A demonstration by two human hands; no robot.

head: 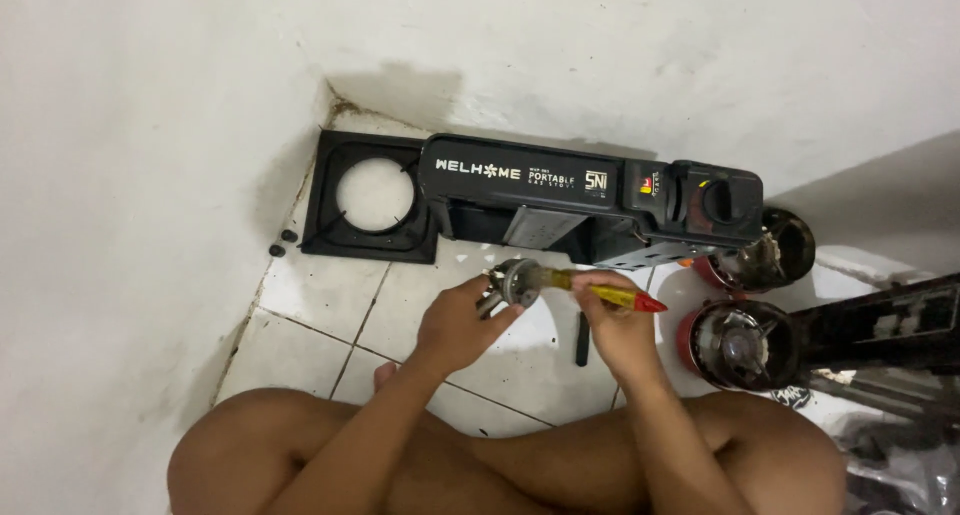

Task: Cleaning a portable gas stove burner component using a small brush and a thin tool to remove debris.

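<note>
While I watch, round grey metal burner head (517, 281) pinched in left hand (455, 325), right hand (618, 327) fingers closed around yellow brush (600, 292) touching it.

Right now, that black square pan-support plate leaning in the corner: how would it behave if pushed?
The black plate looks like stamped sheet metal with a large round cutout, so probably stiff and light for its size. It seems propped against the wall on smooth tile, so a nudge would likely make it slide or drop flat rather than roll.

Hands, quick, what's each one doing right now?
Left hand: closed on a round metal burner part.
Right hand: closed on a yellow-handled brush, bristles against the part.
</note>
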